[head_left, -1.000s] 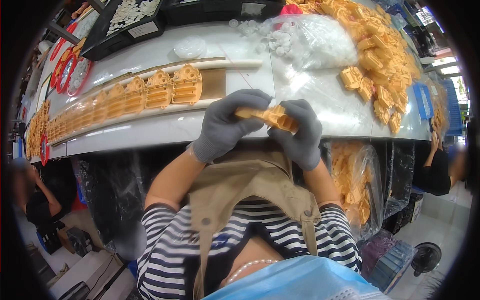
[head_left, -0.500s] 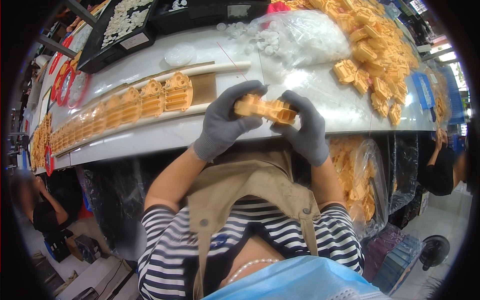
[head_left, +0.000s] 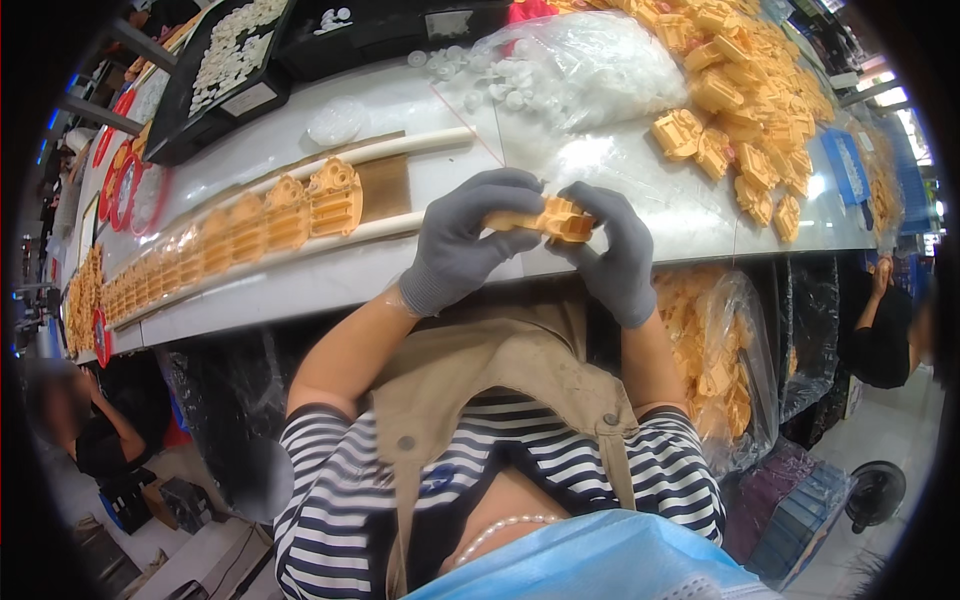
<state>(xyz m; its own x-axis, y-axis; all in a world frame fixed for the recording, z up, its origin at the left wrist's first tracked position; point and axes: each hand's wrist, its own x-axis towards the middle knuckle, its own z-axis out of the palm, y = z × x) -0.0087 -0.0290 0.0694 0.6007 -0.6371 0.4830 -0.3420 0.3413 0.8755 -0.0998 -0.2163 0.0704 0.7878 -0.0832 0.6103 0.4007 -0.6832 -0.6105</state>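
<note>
Between my two grey-gloved hands is an orange-yellow moulded plastic part (head_left: 562, 220), held just above the table's front edge. My left hand (head_left: 468, 232) grips its left end, thumb below and fingers above. At the other end, the fingers and thumb of my right hand (head_left: 612, 245) close on it. My fingers hide much of the part. To the left, a row of similar orange parts (head_left: 270, 212) stands side by side between two white rails (head_left: 425, 140) on the table.
Loose orange parts (head_left: 735, 80) are heaped at the far right, beside a clear plastic bag (head_left: 610, 70) and small white round pieces (head_left: 510, 85). Black bins (head_left: 230, 70) with white pieces stand far left. Below the table, a bag of orange parts (head_left: 710, 360) sits right of me. People are at both sides.
The part has turned in my hands and my left hand now covers more of it. My hands are closer together. The table scene has shifted slightly left in view.
</note>
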